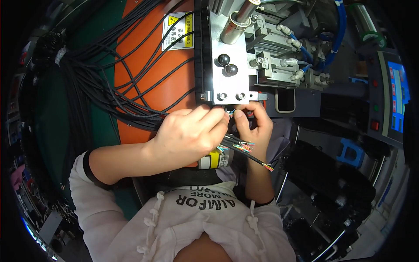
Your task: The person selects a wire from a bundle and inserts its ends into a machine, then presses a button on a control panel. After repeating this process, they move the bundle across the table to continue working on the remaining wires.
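Observation:
My left hand (192, 131) is closed, its fingertips pinching the end of a black cable just below the machine's metal block (224, 81); most of that cable is hidden behind the hand. Thin coloured wires (230, 114) fan out between my two hands. My right hand (255, 124) has its thumb and forefinger bent together at these wires, close under the block's lower edge. Beneath my hands hang several more black cable ends (246, 150), their stripped tips showing multicoloured wires.
A thick bundle of black cables (70, 70), tied near its top, spreads over an orange surface (152, 74) and a green mat (102, 26). Pneumatic cylinders (275, 72) and blue hoses sit on the machine's right. Farther right stand a control panel (384, 96) and a blue stool (350, 153).

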{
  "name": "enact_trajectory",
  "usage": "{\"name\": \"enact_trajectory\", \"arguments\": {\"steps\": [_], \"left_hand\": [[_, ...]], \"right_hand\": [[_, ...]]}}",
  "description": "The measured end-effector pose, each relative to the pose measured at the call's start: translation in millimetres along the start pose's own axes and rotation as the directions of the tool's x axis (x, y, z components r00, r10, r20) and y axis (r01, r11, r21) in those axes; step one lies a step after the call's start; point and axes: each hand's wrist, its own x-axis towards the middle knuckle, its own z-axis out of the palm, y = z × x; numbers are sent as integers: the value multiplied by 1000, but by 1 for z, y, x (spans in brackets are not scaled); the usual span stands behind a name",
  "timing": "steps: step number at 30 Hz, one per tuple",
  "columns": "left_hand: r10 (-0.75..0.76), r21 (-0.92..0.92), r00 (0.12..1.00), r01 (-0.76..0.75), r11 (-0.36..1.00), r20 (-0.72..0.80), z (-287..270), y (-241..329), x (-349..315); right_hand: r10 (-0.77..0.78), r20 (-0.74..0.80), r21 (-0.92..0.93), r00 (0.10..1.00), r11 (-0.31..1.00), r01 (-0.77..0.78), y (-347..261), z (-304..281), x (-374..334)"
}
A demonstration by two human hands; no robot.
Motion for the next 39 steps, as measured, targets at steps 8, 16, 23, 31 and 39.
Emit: {"name": "enact_trajectory", "arguments": {"steps": [8,16,23,31,39], "left_hand": [[-97,-22,995,97,995,-1,-4,3,-3],[-149,-19,987,150,988,62,-7,9,-9],[-163,68,984,158,985,77,-9,14,-11],[-93,-176,995,96,980,26,-14,1,-2],[-35,-397,965,-74,915,-259,-6,3,3]], "right_hand": [[-590,107,-338,800,735,587,-15,-1,11],[69,-45,110,997,992,-64,2,8,-7],[301,41,408,953,865,-291,5,-1,-4],[-399,143,492,906,823,285,-1,-32,-10],[-398,198,525,896,815,246,-22,-15,-5]]}}
